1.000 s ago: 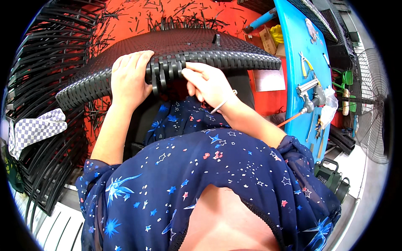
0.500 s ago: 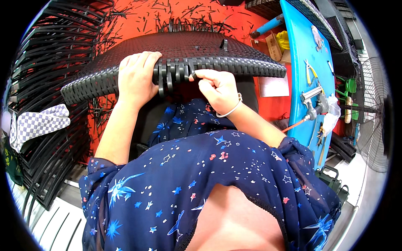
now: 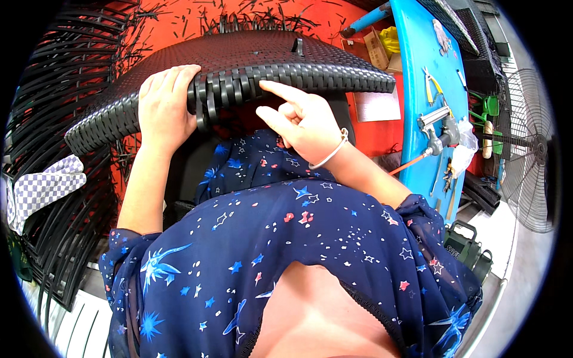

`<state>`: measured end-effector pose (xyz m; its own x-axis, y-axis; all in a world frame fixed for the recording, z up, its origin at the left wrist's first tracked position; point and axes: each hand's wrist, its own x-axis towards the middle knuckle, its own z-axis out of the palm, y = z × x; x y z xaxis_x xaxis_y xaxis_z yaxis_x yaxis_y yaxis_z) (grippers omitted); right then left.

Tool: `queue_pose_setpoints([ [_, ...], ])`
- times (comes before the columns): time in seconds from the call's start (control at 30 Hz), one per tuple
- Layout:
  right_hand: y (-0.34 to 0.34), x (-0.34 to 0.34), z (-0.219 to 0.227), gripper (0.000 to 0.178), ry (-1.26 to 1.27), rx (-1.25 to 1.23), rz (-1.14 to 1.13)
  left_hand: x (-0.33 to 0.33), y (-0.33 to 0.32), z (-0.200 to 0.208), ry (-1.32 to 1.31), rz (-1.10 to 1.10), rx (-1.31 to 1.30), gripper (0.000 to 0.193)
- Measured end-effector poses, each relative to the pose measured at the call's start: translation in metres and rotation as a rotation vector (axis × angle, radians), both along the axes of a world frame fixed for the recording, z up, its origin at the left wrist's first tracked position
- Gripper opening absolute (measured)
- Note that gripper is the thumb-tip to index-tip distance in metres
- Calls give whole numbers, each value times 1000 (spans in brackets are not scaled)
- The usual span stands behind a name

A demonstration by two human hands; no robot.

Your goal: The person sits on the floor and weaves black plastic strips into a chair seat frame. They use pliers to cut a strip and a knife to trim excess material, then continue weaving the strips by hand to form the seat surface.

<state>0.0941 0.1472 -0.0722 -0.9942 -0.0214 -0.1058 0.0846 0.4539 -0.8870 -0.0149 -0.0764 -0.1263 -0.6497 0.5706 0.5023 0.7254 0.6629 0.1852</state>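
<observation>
A black woven wicker panel (image 3: pixel 239 51) lies across in front of me, with a thick wrapped near edge. My left hand (image 3: pixel 166 107) grips that edge left of the middle, fingers over the top and thumb below. Right beside it, black flat strips (image 3: pixel 206 104) hang loose from the edge. My right hand (image 3: pixel 303 122) is open, its index finger stretched to the wrapped edge and its thumb apart from it. Nothing shows between finger and thumb. Farther back, a strip loop (image 3: pixel 298 46) stands up from the weave.
On the right, a blue table (image 3: pixel 418 59) bears yellow-handled pliers (image 3: pixel 428 86), an air tool (image 3: pixel 439 131) with an orange hose and a plastic bag. Curved black frames (image 3: pixel 54 77) are stacked at left, a checked cloth (image 3: pixel 51 185) on them. Strip scraps litter the red floor (image 3: pixel 340 15).
My right finger and thumb have parted from a strip at the edge, and the index finger has straightened. The left hand keeps its hold. The whole view has shifted slightly.
</observation>
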Motion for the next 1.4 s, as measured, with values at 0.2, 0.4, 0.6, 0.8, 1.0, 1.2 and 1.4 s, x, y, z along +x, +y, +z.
queue_pose_setpoints([
  [0.2,-4,-3,9,47,-164,-98,-64,0,-1,0,-9,-5,11,52],
  [0.4,-6,-1,14,48,-85,-55,8,2,1,0,-5,5,15,51],
  [0.6,-8,4,5,61,-19,360,149,2,-2,-2,-54,0,-12,48],
  [0.8,-12,-5,-5,64,-258,-191,-19,2,2,-1,-21,8,-12,58],
  [1.0,-8,-13,-12,36,-382,-911,-314,1,0,0,-32,-3,3,58],
  [1.2,-12,-9,-23,25,-258,-650,-184,-1,1,-2,-10,8,12,51],
  [1.4,-5,-6,-30,26,-125,-436,101,0,-1,-1,-22,22,-8,48],
])
